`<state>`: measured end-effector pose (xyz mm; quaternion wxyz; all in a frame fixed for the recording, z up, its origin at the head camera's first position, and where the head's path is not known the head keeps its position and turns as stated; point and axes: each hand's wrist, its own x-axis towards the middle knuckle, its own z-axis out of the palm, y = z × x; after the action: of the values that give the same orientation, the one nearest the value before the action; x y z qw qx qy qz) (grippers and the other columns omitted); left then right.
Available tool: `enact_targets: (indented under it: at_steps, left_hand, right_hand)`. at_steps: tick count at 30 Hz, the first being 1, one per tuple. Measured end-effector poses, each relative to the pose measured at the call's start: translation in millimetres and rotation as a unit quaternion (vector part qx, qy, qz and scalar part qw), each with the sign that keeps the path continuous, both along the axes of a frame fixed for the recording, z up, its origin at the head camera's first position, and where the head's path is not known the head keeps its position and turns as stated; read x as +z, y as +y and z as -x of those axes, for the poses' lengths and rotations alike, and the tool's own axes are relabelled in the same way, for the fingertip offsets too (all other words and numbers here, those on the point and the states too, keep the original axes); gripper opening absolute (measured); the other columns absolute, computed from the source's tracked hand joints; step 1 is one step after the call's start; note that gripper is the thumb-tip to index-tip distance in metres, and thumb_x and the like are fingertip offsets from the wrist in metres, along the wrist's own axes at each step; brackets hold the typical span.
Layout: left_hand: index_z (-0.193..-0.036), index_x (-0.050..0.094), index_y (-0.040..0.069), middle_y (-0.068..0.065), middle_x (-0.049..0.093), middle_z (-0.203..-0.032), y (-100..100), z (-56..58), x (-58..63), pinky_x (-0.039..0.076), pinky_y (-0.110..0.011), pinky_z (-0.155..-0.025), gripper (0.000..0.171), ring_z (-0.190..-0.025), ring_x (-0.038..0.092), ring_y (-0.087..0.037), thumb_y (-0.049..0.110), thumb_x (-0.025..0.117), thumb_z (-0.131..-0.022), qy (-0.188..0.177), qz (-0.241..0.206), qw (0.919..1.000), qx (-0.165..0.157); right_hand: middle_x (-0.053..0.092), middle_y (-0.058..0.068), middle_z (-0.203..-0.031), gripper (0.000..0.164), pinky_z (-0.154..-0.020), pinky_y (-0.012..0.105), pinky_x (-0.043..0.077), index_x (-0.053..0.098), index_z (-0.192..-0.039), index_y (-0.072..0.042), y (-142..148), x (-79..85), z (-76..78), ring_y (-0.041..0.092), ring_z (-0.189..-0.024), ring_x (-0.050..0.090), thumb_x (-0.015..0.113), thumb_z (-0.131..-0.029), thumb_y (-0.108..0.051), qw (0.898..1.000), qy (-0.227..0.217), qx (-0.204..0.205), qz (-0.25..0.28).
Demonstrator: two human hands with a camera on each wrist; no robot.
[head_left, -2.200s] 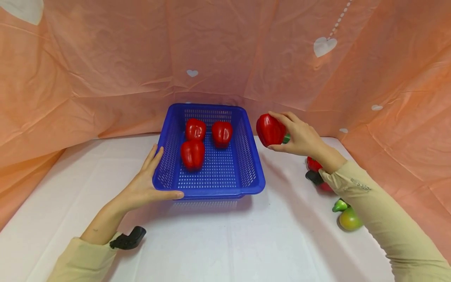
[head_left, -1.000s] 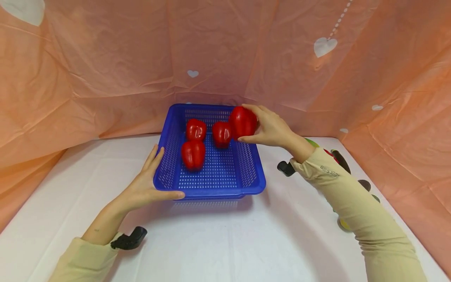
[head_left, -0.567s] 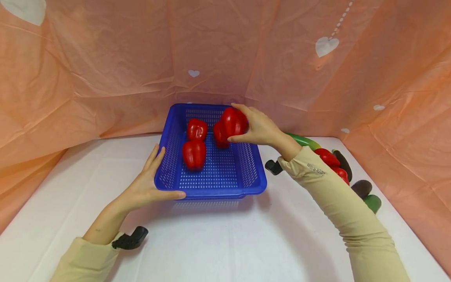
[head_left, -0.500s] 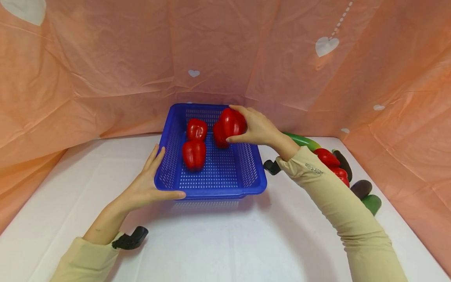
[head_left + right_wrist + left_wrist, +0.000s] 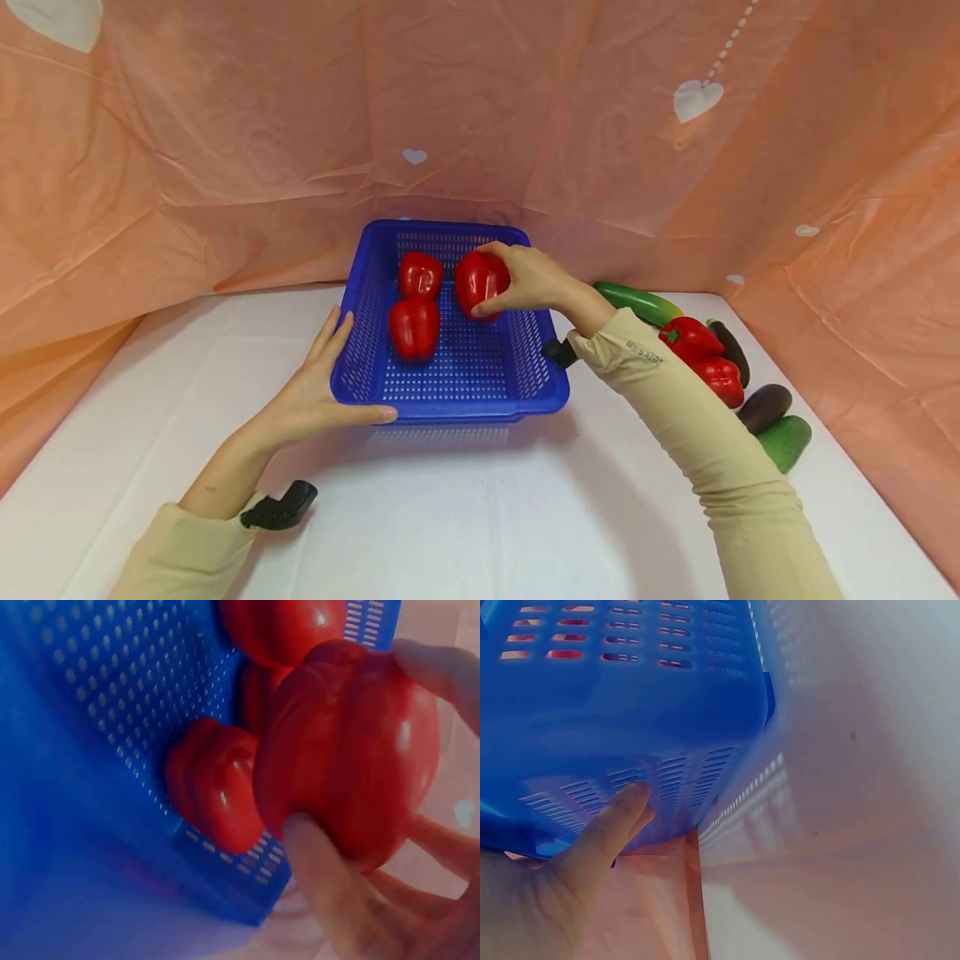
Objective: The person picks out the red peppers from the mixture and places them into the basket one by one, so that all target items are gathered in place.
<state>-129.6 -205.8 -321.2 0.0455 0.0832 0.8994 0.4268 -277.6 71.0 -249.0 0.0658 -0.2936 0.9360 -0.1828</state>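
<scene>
Dark lettering [image 5: 643,352] on R sleeve [image 5: 708,437]; too sm. to read.

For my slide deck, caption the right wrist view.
The right hand grips a red pepper before a blue basket holding other red peppers.

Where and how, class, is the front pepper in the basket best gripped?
Probably grip the front pepper around the middle of its rounded left and right sides, coming from above. Walls of the basket would hinder a low approach, and the back pepper sits close behind, while bare floor shows to the right.
</scene>
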Motion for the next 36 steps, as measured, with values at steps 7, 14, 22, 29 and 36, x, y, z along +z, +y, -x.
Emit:
enact_targets:
  at_steps: [7,14,22,29,36]
  left_hand:
    - [-0.155,-0.004,0.016,-0.003,-0.017,-0.161,0,0.4,-2.4,0.017,-0.072,-0.106,0.129,-0.145,0.003,-0.047,0.042,0.085,-0.066,0.005,-0.004,1.0,-0.001]
    - [-0.155,-0.004,0.016,-0.001,-0.017,-0.161,0,1.0,-2.5,0.017,-0.073,-0.106,0.129,-0.145,0.003,-0.046,0.043,0.085,-0.066,0.006,-0.005,1.0,-0.002]
    - [-0.155,-0.002,0.015,-0.002,-0.015,-0.161,2,1.7,-4.5,0.016,-0.071,-0.108,0.129,-0.145,0.003,-0.045,0.043,0.086,-0.065,0.013,-0.004,0.9999,-0.002]
    - [-0.155,-0.002,0.014,-0.001,-0.015,-0.161,5,1.6,-4.7,0.016,-0.071,-0.108,0.129,-0.146,0.003,-0.045,0.043,0.086,-0.065,0.013,-0.005,0.9999,-0.001]
    - [-0.155,-0.002,0.015,-0.001,-0.015,-0.161,6,1.6,-4.9,0.016,-0.071,-0.108,0.13,-0.146,0.003,-0.045,0.043,0.086,-0.065,0.012,-0.007,0.9999,-0.003]
  right_hand:
    - [0.058,0.013,-0.129,0.086,-0.094,0.042,0.052,0.041,-0.142,-0.011,-7,-8.8,1.1,0.029,-0.116,0.056,0.08,-0.071,-0.042,0.999,-0.037,0.015,-0.016]
    - [0.057,0.015,-0.131,0.085,-0.1,0.042,0.048,0.042,-0.141,-0.011,-14,-18.8,2.6,0.031,-0.119,0.055,0.081,-0.071,-0.04,0.996,-0.068,0.028,-0.056]
    - [0.055,0.017,-0.134,0.088,-0.106,0.045,0.041,0.04,-0.141,-0.009,-15,-30.6,4.7,0.033,-0.123,0.051,0.083,-0.07,-0.037,0.993,-0.077,0.02,-0.086]
    - [0.054,0.021,-0.132,0.085,-0.107,0.044,0.04,0.038,-0.138,-0.006,-15,-39.5,5.4,0.034,-0.122,0.052,0.085,-0.069,-0.027,0.994,-0.061,0.022,-0.085]
    - [0.049,0.024,-0.136,0.092,-0.111,0.044,0.036,0.033,-0.146,-0.006,-13,-39.4,3.3,0.036,-0.127,0.047,0.083,-0.072,-0.025,0.993,-0.063,0.014,-0.099]
